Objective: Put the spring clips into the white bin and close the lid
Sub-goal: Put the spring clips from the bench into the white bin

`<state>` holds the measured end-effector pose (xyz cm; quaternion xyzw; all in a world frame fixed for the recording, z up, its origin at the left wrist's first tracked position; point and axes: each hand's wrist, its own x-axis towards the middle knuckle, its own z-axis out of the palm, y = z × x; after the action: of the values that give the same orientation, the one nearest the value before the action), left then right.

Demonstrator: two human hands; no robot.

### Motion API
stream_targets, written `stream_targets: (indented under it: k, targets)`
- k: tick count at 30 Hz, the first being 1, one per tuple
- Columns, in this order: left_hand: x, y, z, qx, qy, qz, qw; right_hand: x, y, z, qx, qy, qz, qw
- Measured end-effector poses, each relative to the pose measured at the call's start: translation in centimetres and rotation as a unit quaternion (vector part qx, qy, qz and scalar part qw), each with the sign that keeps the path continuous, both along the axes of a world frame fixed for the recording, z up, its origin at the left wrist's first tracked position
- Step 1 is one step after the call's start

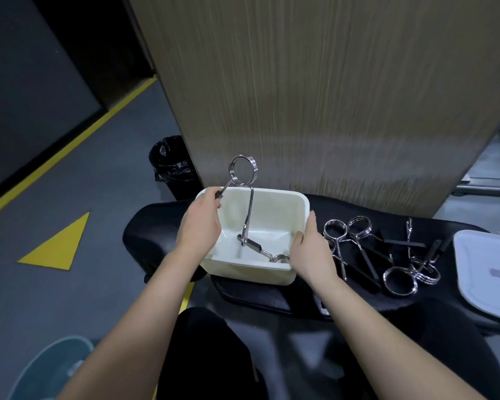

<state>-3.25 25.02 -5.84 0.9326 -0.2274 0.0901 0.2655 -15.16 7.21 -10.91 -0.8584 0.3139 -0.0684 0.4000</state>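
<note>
Nearest the camera, two bare forearms reach forward over a dark lap to the black padded bench (272,295). The right hand (312,249) is curled loosely over the near right corner of the white bin (298,212), steadying it and holding nothing else. The left hand (199,223), at the bin's nine o'clock side, pinches the black grip of a spring clip (243,171) between thumb and fingers, its coil raised above the far rim and its other leg hanging down into the bin.

To finish this step well, I would lower the coil inward until it clears the rim, then let go low, so the clip settles beside the one already inside (272,255) rather than bouncing out. The right hand's bracing should stop the light bin from sliding.

At three o'clock from the bin, several more clips (358,241) lie tangled on the bench, so much remains. Farther right lies the white lid (485,269), with a small grey square on it; no writing or brand can be read anywhere.
</note>
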Motion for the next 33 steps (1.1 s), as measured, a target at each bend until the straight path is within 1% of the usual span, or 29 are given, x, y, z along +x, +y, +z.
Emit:
stream_targets:
  k: [2, 4, 6, 8, 10, 13, 15, 16, 19, 21, 23, 25, 26, 28, 29, 30, 31, 32, 33]
  targets:
    - [1.0, 0.0, 0.2, 0.03, -0.045, -0.036, 0.998, 0.1, 0.0, 0.0, 0.004, -0.001, -0.001, 1.0]
    - [2.3, 0.1, 0.2, 0.104, -0.116, -0.081, 0.985, 0.2, -0.1, -0.1, 0.012, -0.002, -0.003, 1.0]
    - [3.5, 0.0, -0.4, 0.182, -0.144, -0.137, 0.963, 0.1, 0.0, -0.2, 0.016, 0.004, -0.004, 1.0]
    - [4.2, -0.5, -1.4, 0.236, -0.122, -0.203, 0.942, 0.1, 0.0, -0.3, 0.014, 0.005, -0.006, 1.0]
    - [4.8, -1.4, -2.5, 0.301, -0.093, -0.258, 0.913, -0.1, 0.0, -0.3, 0.005, 0.002, -0.006, 1.0]
    - [5.8, -3.1, -4.4, 0.37, -0.055, -0.314, 0.873, -0.4, 0.1, -0.1, -0.005, -0.002, -0.01, 1.0]
    - [6.6, -4.0, -5.7, 0.391, -0.035, -0.323, 0.861, -0.4, 0.0, 0.0, -0.006, 0.005, -0.008, 1.0]
    - [7.1, -4.2, -6.2, 0.394, -0.023, -0.321, 0.861, -0.4, 0.0, 0.1, -0.005, 0.009, -0.005, 1.0]
    - [8.3, -5.4, -7.0, 0.373, 0.04, -0.31, 0.874, -0.5, 0.0, 0.3, 0.003, 0.012, -0.001, 1.0]
    - [8.5, -6.5, -7.1, 0.365, 0.059, -0.319, 0.873, -0.5, 0.0, 0.5, 0.008, 0.019, 0.001, 1.0]
    - [8.5, -7.3, -7.1, 0.383, 0.048, -0.329, 0.862, -0.5, -0.1, 0.5, 0.008, 0.024, 0.001, 1.0]
    - [8.5, -7.5, -7.1, 0.412, 0.018, -0.313, 0.856, -0.4, -0.2, 0.4, 0.006, 0.026, -0.001, 1.0]
    - [8.4, -7.4, -7.0, 0.438, -0.004, -0.299, 0.848, -0.4, -0.2, 0.4, 0.005, 0.026, -0.002, 1.0]
    - [8.0, -7.4, -6.9, 0.494, -0.044, -0.289, 0.819, -0.5, -0.2, 0.2, 0.001, 0.025, -0.001, 1.0]
    - [7.8, -7.4, -6.9, 0.51, -0.056, -0.293, 0.807, -0.6, -0.2, 0.2, -0.001, 0.026, 0.001, 1.0]
    - [7.7, -7.5, -7.0, 0.515, -0.057, -0.293, 0.803, -0.6, -0.2, 0.2, -0.002, 0.028, 0.001, 1.0]
    - [7.6, -7.5, -7.1, 0.511, -0.055, -0.29, 0.807, -0.6, -0.2, 0.2, -0.003, 0.029, 0.0, 1.0]
    - [7.7, -7.6, -7.4, 0.499, -0.041, -0.28, 0.819, -0.5, -0.2, 0.3, -0.005, 0.03, -0.002, 1.0]
    - [7.7, -7.7, -7.5, 0.473, -0.015, -0.268, 0.839, -0.5, -0.2, 0.3, -0.006, 0.031, -0.002, 0.999]
